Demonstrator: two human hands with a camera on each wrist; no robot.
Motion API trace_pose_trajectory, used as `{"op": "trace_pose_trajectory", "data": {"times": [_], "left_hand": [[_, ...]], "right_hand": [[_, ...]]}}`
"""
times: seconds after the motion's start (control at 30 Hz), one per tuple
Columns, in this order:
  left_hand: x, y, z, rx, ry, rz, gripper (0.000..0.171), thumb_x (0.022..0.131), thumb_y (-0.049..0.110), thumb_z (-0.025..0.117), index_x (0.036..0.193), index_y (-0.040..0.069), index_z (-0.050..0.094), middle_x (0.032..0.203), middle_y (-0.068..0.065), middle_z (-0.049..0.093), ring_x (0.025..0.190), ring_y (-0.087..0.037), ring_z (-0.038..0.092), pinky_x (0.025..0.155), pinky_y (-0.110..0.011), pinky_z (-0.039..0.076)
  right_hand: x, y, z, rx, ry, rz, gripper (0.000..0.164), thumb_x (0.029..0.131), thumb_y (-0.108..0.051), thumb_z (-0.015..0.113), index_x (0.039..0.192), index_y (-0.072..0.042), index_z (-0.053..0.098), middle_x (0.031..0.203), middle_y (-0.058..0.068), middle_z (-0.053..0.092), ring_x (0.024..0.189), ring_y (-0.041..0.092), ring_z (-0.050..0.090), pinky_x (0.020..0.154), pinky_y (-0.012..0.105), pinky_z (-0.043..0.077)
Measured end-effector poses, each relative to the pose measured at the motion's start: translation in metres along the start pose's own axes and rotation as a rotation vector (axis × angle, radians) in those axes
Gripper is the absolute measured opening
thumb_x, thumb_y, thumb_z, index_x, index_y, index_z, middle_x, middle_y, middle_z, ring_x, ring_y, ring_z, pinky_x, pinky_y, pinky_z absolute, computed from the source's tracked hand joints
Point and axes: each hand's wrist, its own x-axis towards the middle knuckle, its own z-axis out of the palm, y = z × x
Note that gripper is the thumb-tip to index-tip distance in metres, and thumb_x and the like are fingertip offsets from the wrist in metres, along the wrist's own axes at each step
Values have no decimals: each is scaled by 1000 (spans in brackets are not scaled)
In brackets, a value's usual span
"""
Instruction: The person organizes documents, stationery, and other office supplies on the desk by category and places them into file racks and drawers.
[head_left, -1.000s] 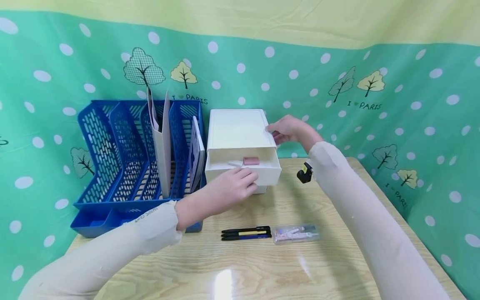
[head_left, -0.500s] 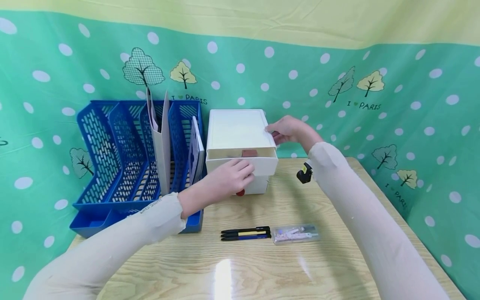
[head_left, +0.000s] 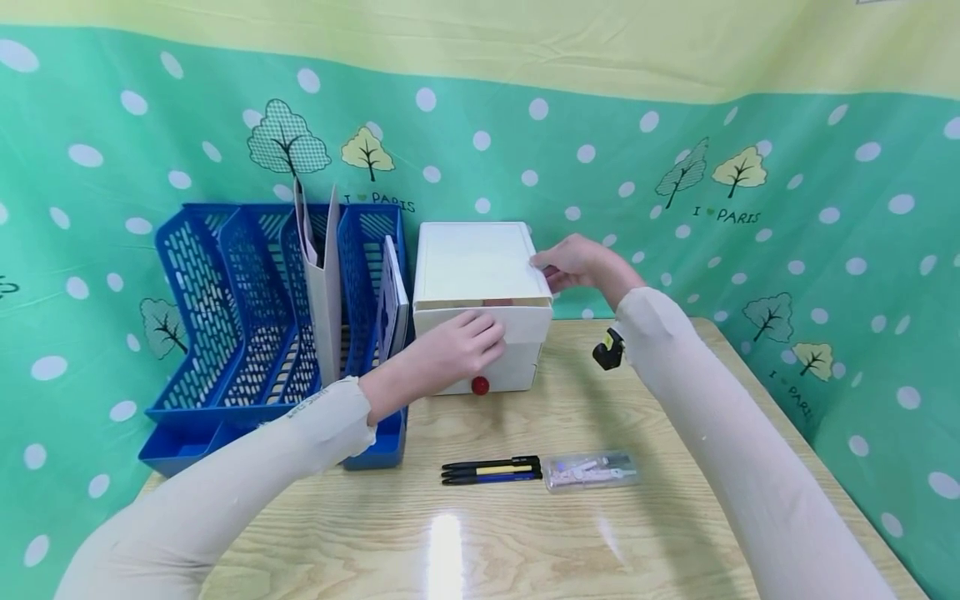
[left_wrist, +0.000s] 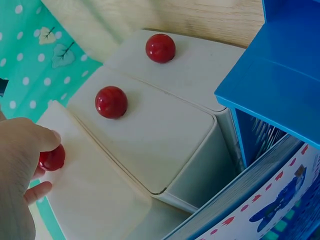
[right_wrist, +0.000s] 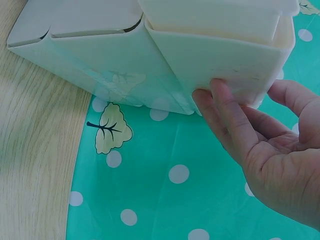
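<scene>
A white drawer cabinet (head_left: 480,260) stands at the back of the table, its top drawer (head_left: 529,323) slightly out. My left hand (head_left: 467,340) is at this drawer's front; the left wrist view shows it pinching the red knob (left_wrist: 53,159). Two lower drawers have red knobs too, the middle one (left_wrist: 111,102) and the bottom one (left_wrist: 160,48). A sliver of a pinkish thing (head_left: 498,302) shows through the gap above the drawer front. My right hand (head_left: 577,262) steadies the cabinet, fingertips pressed on its side (right_wrist: 200,60) and thumb at the top edge.
Left of the cabinet stands a blue file rack (head_left: 225,308) holding folders (head_left: 326,308) and a thin book (head_left: 392,308). Several black pens (head_left: 491,470) lie in front, beside a clear case (head_left: 590,472) of small items. A dotted green curtain (head_left: 637,183) hangs behind.
My left hand has pushed the top drawer inward until only a narrow gap remains, hiding most of its contents. The bottom red knob has come into sight. My right hand stays put.
</scene>
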Motion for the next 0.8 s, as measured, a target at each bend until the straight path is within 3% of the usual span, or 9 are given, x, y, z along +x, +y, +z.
{"op": "trace_pose_trajectory", "data": {"times": [0.23, 0.8], "left_hand": [[2, 0, 2, 30, -59, -34, 22, 94, 9, 71, 116, 8, 72, 117, -8, 68, 107, -22, 61, 102, -31, 54], [9, -4, 3, -37, -124, -84, 25, 91, 11, 75, 116, 8, 72, 117, -8, 68, 109, -22, 62, 103, -30, 53]], "right_hand": [[-2, 0, 0, -6, -7, -2, 41, 105, -26, 55, 132, 4, 60, 119, 16, 64, 93, 20, 71, 96, 39, 58], [1, 0, 0, 4, -3, 8, 40, 105, -26, 56, 131, 4, 60, 114, 14, 65, 86, 18, 71, 90, 35, 60]]}}
